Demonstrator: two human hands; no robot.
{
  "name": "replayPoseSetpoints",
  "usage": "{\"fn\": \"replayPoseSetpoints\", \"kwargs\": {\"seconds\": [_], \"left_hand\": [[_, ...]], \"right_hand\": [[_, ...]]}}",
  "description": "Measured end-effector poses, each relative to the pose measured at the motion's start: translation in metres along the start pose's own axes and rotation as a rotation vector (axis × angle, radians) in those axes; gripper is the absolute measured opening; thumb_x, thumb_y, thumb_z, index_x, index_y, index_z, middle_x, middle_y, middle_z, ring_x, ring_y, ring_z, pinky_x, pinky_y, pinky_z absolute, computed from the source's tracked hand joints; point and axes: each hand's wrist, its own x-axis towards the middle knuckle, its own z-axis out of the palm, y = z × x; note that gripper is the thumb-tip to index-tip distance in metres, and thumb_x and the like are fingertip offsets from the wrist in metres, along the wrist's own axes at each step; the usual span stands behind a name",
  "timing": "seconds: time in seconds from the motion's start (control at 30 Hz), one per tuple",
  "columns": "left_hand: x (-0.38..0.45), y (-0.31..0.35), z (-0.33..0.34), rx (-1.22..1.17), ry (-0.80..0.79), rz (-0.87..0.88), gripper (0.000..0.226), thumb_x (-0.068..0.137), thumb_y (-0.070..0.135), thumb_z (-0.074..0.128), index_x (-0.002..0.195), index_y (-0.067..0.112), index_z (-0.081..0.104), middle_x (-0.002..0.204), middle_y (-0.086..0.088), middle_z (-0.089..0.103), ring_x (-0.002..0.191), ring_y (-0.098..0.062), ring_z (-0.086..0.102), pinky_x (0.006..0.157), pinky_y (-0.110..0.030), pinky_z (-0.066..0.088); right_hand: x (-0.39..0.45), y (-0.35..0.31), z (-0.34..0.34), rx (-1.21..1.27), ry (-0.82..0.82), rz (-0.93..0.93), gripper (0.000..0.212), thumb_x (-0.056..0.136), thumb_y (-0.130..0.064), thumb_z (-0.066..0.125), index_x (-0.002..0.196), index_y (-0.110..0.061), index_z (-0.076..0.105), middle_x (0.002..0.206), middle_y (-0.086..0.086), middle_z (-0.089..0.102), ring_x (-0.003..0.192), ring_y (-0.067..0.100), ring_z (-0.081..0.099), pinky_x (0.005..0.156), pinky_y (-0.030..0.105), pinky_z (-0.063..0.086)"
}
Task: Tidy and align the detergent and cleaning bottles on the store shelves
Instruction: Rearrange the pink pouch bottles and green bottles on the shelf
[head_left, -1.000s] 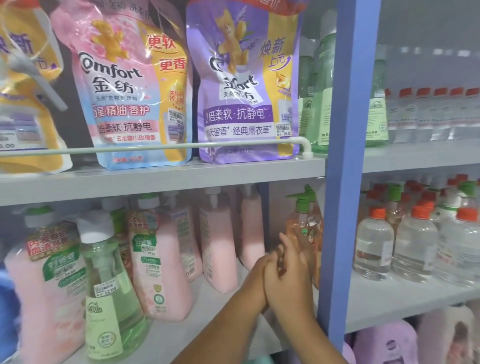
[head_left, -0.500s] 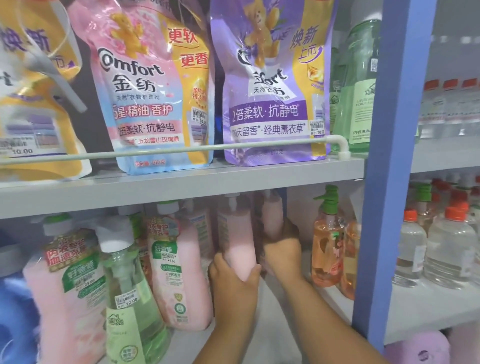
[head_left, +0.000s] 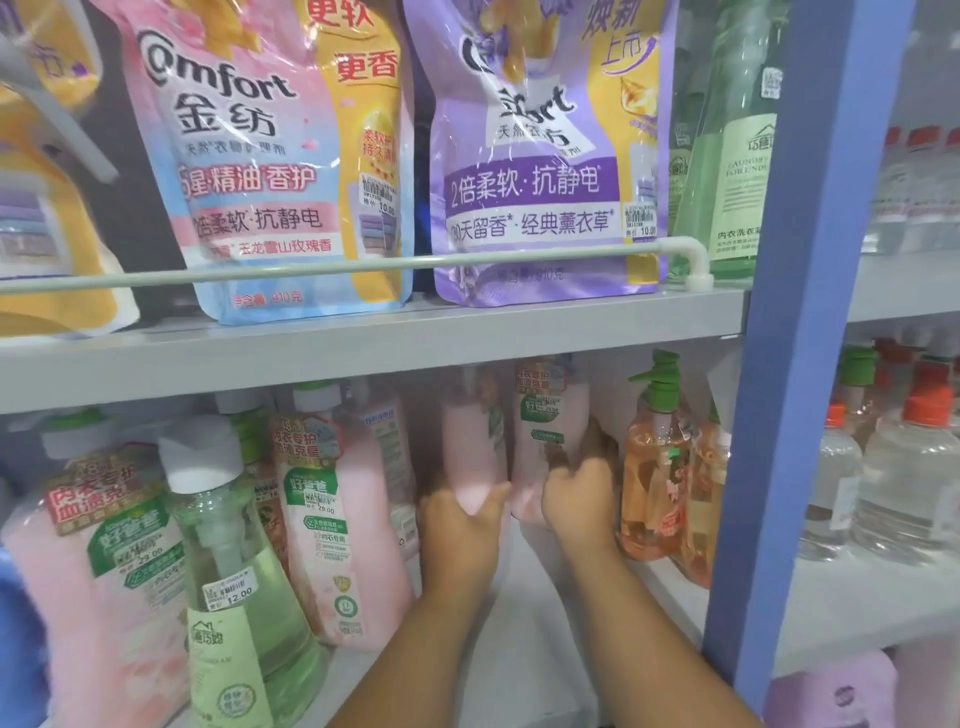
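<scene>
On the lower shelf (head_left: 535, 613) two pink pump bottles stand side by side towards the back. My left hand (head_left: 462, 530) grips the base of the left pink bottle (head_left: 475, 447), whose plain back faces me. My right hand (head_left: 582, 499) is closed around the lower part of the right pink bottle (head_left: 550, 415), whose green label faces forward. Both bottles stand upright, close together. Orange pump bottles (head_left: 657, 467) with green pumps stand just to the right of my right hand.
More pink bottles (head_left: 343, 519) and a green pump bottle (head_left: 234, 587) fill the shelf's left front. Comfort refill pouches (head_left: 535, 171) stand behind a rail (head_left: 363, 267) on the shelf above. A blue upright post (head_left: 769, 415) bounds the bay; clear bottles (head_left: 904, 478) fill the neighbouring bay.
My hands left the orange bottles and reached deeper into the shelf. Each took hold of a pink bottle, and the right bottle's label now faces forward. The camera moved closer.
</scene>
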Motion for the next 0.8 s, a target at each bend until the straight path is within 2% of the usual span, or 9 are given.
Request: {"fn": "replayPoseSetpoints", "kwargs": {"seconds": [0.1, 0.23, 0.3, 0.4, 0.47, 0.53, 0.63, 0.73, 0.8], "left_hand": [[-0.007, 0.004, -0.009, -0.11, 0.057, -0.023, 0.068, 0.084, 0.041, 0.08, 0.137, 0.016, 0.045, 0.127, -0.01, 0.067, 0.115, -0.032, 0.064, 0.099, -0.037, 0.048], [-0.026, 0.001, -0.017, -0.079, 0.101, -0.008, 0.059, 0.094, 0.034, 0.071, 0.139, 0.012, 0.04, 0.136, -0.017, 0.06, 0.122, -0.036, 0.058, 0.092, -0.033, 0.041], [-0.038, -0.003, -0.02, -0.042, 0.116, 0.046, 0.063, 0.095, 0.029, 0.07, 0.146, 0.009, 0.039, 0.141, -0.018, 0.053, 0.129, -0.035, 0.051, 0.104, -0.038, 0.04], [-0.046, -0.005, -0.026, -0.005, 0.084, 0.087, 0.064, 0.097, 0.026, 0.067, 0.151, 0.006, 0.04, 0.143, -0.019, 0.046, 0.133, -0.034, 0.043, 0.113, -0.041, 0.035], [-0.043, -0.006, -0.027, -0.006, 0.037, 0.095, 0.057, 0.099, 0.025, 0.065, 0.148, 0.007, 0.044, 0.137, -0.02, 0.05, 0.129, -0.037, 0.047, 0.11, -0.046, 0.038], [-0.041, -0.007, -0.028, -0.015, 0.012, 0.096, 0.053, 0.1, 0.025, 0.063, 0.146, 0.007, 0.046, 0.134, -0.019, 0.052, 0.126, -0.037, 0.05, 0.108, -0.049, 0.04], [-0.042, -0.005, -0.03, -0.045, -0.019, 0.103, 0.049, 0.101, 0.025, 0.061, 0.145, 0.01, 0.046, 0.132, -0.015, 0.058, 0.122, -0.034, 0.054, 0.106, -0.049, 0.043], [-0.044, -0.004, -0.033, -0.052, -0.108, 0.078, 0.049, 0.105, 0.031, 0.054, 0.15, 0.019, 0.042, 0.135, -0.008, 0.063, 0.118, -0.029, 0.061, 0.102, -0.045, 0.05], [-0.043, -0.004, -0.033, -0.04, -0.172, 0.071, 0.049, 0.106, 0.034, 0.05, 0.152, 0.025, 0.038, 0.134, 0.001, 0.063, 0.115, -0.021, 0.064, 0.097, -0.036, 0.051]], "right_hand": [[0.004, 0.005, 0.0, 0.01, -0.004, -0.05, 0.034, 0.093, -0.008, 0.063, 0.122, 0.007, 0.061, 0.106, 0.02, 0.066, 0.102, 0.038, 0.065, 0.078, 0.031, 0.044], [0.007, 0.002, -0.001, 0.177, -0.095, -0.2, 0.041, 0.099, -0.013, 0.064, 0.139, -0.01, 0.055, 0.122, 0.007, 0.066, 0.106, 0.018, 0.058, 0.088, 0.025, 0.043], [0.013, 0.006, 0.004, 0.209, -0.203, -0.052, 0.037, 0.103, -0.023, 0.058, 0.138, -0.01, 0.058, 0.123, 0.009, 0.067, 0.098, 0.02, 0.06, 0.084, 0.026, 0.045], [0.02, 0.007, 0.01, 0.154, -0.323, 0.126, 0.042, 0.103, -0.038, 0.052, 0.132, -0.008, 0.061, 0.105, 0.007, 0.064, 0.079, 0.016, 0.054, 0.073, 0.023, 0.045], [0.024, 0.002, 0.012, 0.2, -0.312, -0.014, 0.028, 0.099, -0.038, 0.053, 0.125, -0.029, 0.061, 0.098, -0.003, 0.061, 0.081, 0.02, 0.055, 0.072, 0.022, 0.048], [0.027, -0.002, 0.014, 0.196, -0.305, -0.084, 0.024, 0.09, -0.042, 0.051, 0.112, -0.035, 0.058, 0.1, 0.0, 0.063, 0.084, 0.024, 0.058, 0.068, 0.024, 0.048], [0.024, 0.004, 0.011, 0.261, -0.342, -0.072, 0.034, 0.1, -0.035, 0.049, 0.133, -0.032, 0.056, 0.12, 0.013, 0.064, 0.095, 0.028, 0.062, 0.077, 0.034, 0.05], [0.016, 0.008, 0.006, 0.348, -0.295, 0.018, 0.046, 0.102, -0.024, 0.052, 0.147, -0.034, 0.047, 0.13, -0.004, 0.065, 0.112, 0.027, 0.063, 0.09, 0.042, 0.054], [0.006, 0.0, -0.004, 0.38, -0.206, 0.022, 0.05, 0.096, -0.039, 0.057, 0.145, -0.038, 0.05, 0.131, -0.017, 0.061, 0.116, 0.018, 0.061, 0.095, 0.036, 0.048]]}}
